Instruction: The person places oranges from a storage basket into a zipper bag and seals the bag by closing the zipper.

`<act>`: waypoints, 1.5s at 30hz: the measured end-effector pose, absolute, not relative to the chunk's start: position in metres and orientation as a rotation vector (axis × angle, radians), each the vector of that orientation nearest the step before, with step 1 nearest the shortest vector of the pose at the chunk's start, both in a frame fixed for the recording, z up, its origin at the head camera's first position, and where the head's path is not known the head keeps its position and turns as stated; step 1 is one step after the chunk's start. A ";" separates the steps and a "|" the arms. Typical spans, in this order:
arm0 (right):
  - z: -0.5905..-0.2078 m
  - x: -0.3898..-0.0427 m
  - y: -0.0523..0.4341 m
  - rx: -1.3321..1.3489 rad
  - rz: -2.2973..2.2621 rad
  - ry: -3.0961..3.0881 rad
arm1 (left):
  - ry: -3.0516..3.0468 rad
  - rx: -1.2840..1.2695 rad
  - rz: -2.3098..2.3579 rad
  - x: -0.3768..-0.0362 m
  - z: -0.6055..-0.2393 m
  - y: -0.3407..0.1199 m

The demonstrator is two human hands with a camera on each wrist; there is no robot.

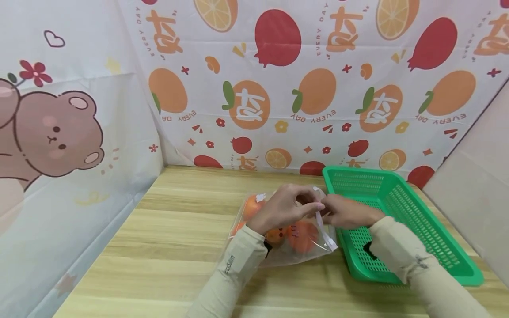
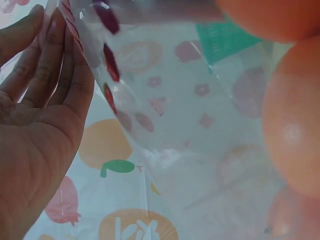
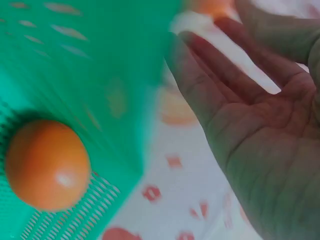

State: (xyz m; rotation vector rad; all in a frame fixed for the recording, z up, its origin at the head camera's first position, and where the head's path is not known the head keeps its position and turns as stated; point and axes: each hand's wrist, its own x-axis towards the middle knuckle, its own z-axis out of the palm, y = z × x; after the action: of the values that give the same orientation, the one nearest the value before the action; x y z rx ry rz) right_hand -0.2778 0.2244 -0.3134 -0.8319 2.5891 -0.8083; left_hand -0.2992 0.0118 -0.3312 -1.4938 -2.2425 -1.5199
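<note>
Clear plastic zip bag point(image 1: 296, 238) with small printed marks, lying on the pale wooden table point(image 1: 167, 247) just left of the green perforated plastic basket point(image 1: 401, 207), holding several round orange fruits point(image 1: 303, 234). White zip strip point(image 1: 324, 229) running down the bag's right edge, beside the basket wall. Left hand point(image 1: 284, 207) over the top of the bag, fingertips pinching the upper end of the strip; right hand point(image 1: 347, 212) meeting it from the basket side, pinching the same spot. Both grips narrow, on thin film only; in the wrist views the fingers look fairly straight, so pinch strength hard to judge. One more orange fruit point(image 3: 47, 170) already inside the basket.

Best handled, most likely, by keeping both pinches close together on the strip and working along it bit by bit, not tugging at the film. Worth keeping the bag flat on the table so the fruits stay put and do not roll against the mouth. Risk: slippery film sliding out of the fingertips.
</note>
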 end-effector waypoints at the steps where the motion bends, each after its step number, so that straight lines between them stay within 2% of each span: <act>1: -0.307 -0.278 0.230 -0.823 -0.821 2.602 | -2.249 -1.493 -1.513 -0.299 -0.331 0.012; 4: -0.291 -0.280 0.247 -0.745 -0.847 2.701 | -2.248 -1.499 -1.501 -0.299 -0.329 0.012; 7: -0.291 -0.284 0.264 -0.614 -0.736 2.886 | -2.256 -1.501 -1.500 -0.298 -0.328 0.011; 12: -0.317 -0.290 0.286 -0.312 -0.313 2.962 | -2.291 -1.476 -1.480 -0.296 -0.328 0.010; 15: -0.335 -0.292 0.292 -0.205 -0.206 2.879 | -2.308 -1.467 -1.474 -0.295 -0.329 0.010; 19: -0.352 -0.295 0.294 -0.223 -0.187 2.839 | -2.312 -1.464 -1.480 -0.295 -0.330 0.009; 27: -0.357 -0.294 0.300 -0.489 -0.257 2.966 | -2.314 -1.453 -1.470 -0.297 -0.331 0.009; 34: -0.333 -0.277 0.319 -0.448 -0.534 3.116 | -2.304 -1.475 -1.480 -0.298 -0.331 0.011; 38: -0.317 -0.263 0.321 -0.444 -0.878 3.120 | -2.315 -1.469 -1.482 -0.298 -0.331 0.011; 45: -0.310 -0.250 0.309 -0.572 -1.507 2.533 | -2.332 -1.427 -1.496 -0.298 -0.332 0.011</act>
State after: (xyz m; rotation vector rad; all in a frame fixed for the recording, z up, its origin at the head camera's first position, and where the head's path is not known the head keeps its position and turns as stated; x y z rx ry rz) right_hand -0.2503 0.3088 -0.3099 -0.5722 2.5328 -1.5072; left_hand -0.2981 0.0109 -0.3322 -1.4270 -2.3324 -1.4955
